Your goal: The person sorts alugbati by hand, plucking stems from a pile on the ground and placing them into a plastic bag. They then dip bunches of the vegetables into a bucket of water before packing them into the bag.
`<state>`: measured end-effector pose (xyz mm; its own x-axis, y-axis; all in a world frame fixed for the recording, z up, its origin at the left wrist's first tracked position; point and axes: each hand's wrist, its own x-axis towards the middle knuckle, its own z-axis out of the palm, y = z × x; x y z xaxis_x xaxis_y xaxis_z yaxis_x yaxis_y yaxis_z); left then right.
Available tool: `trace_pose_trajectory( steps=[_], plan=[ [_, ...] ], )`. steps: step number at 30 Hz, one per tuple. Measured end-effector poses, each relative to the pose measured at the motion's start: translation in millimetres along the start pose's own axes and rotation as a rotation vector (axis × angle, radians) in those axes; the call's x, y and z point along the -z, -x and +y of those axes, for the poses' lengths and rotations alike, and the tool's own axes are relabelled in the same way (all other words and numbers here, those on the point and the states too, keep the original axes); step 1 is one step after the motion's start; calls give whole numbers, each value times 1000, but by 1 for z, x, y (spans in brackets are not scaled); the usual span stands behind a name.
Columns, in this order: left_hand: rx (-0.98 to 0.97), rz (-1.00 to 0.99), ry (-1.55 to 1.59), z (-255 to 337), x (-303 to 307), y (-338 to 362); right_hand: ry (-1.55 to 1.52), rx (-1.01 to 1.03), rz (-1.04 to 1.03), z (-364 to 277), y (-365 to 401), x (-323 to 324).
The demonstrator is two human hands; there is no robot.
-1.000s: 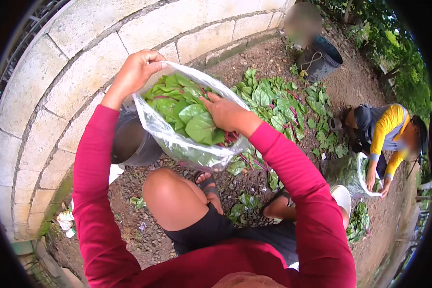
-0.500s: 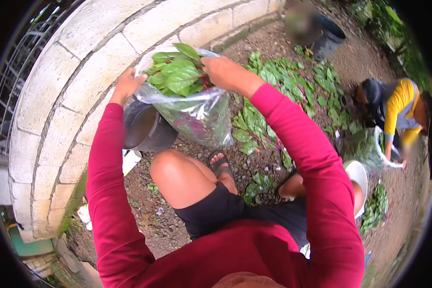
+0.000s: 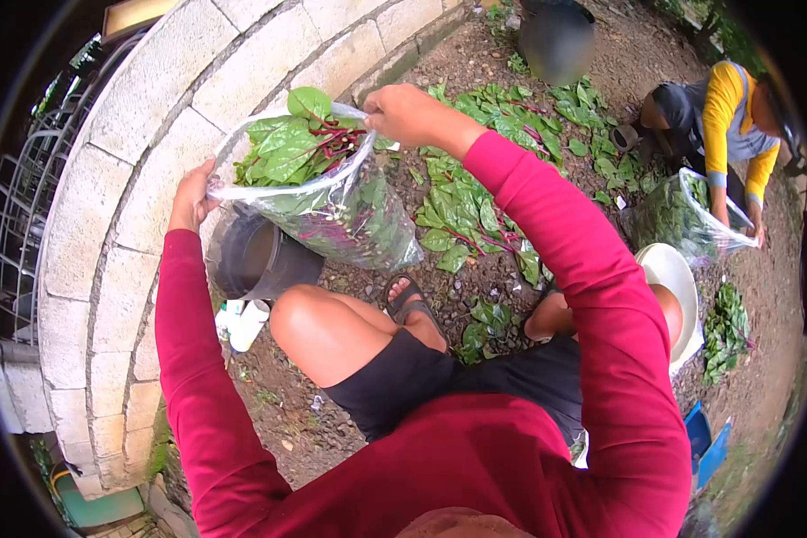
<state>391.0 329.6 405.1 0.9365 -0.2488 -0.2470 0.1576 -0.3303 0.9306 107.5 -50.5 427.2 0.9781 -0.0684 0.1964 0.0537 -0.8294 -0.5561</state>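
A clear plastic bag [image 3: 368, 220] stands tilted in front of me, filled with leafy greens [image 3: 282, 152] that have red stems. My left hand [image 3: 191, 195] is closed on the left side of its mouth. At the upper right of the mouth, my right hand [image 3: 410, 115] pinches the rim, which is stretched between both hands. Leaves stick out above the opening. Just below the bag's left side is a black bucket [image 3: 282, 264], partly covered by the bag.
A curved stone block wall [image 3: 152, 197] runs along the left. More greens [image 3: 462, 215] lie on the soil to the right. A co-worker in yellow sleeves [image 3: 726, 117] holds another filled bag [image 3: 677, 215]. A white basin [image 3: 672, 287] sits near my knee; a dark bucket [image 3: 556, 45] stands behind.
My right hand has moved from the greens to the bag's rim. My left hand has shifted outward, and the bag's mouth is wider. The view has turned slightly.
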Motion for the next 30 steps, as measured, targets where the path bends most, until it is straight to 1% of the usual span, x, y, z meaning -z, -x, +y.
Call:
trace_pose_trajectory(
  steps=[2,3,5,6,7,8,9,10,11,12,13,14,16,17,18,19,20,21,22,23,24,26,28,29,30],
  plan=[
    [56,69,-53,24,-29,44,-91,-100,27,10,7,1],
    [65,27,-93,24,-25,39,-215,-199,-2,13,10,1],
    [-48,224,-262,31,-44,62,-466,-390,-58,14,9,-3],
    [-108,326,-344,36,-51,68,-553,-435,-43,16,7,-8],
    [-401,386,-583,16,-31,30,-640,-479,-27,21,2,-17],
    [-496,372,-634,26,-37,33,-728,-523,-9,25,-2,-24],
    [-592,353,-683,34,-40,38,-805,-499,-8,30,-5,-32],
    [-688,328,-726,41,-47,44,-869,-534,40,34,-13,-44],
    [-740,332,-752,48,-53,40,-951,-457,30,39,-14,-51],
    [-808,300,-818,58,-59,40,-937,-446,1,45,-25,-60],
    [-846,287,-878,65,-67,37,-1024,-427,69,37,-25,-64],
    [-886,274,-937,72,-76,34,-954,-440,76,30,-29,-63],
    [-907,221,-935,86,-97,35,-814,-468,87,15,-36,-60],
    [-1017,166,-907,91,-108,37,-159,-101,109,37,-67,-86],
    [-1126,106,-874,95,-119,40,-225,-210,177,34,-73,-93],
    [-1220,7,-914,101,-135,49,-310,-238,196,26,-60,-82],
    [-1212,-101,-927,103,-154,58,-336,-231,215,29,-59,-81],
    [-1201,-209,-942,102,-169,67,-284,-227,319,41,-78,-99],
    [-1187,-306,-960,96,-182,73,-303,-302,232,37,-76,-87],
    [-1139,-382,-1038,87,-191,79,-310,-274,249,38,-69,-79],
    [-1092,-449,-1121,79,-196,83,-444,-368,233,36,-65,-70],
    [-953,-455,-1168,39,-195,65,-727,-523,196,29,-68,-59],
    [-984,-407,-1029,1,-188,66,-821,-513,268,26,-75,-60],
    [-1014,-369,-1061,-6,-188,75,-860,-516,305,27,-81,-65],
    [-977,-374,-1050,-11,-185,74,-896,-520,337,28,-86,-71]
  ],
)
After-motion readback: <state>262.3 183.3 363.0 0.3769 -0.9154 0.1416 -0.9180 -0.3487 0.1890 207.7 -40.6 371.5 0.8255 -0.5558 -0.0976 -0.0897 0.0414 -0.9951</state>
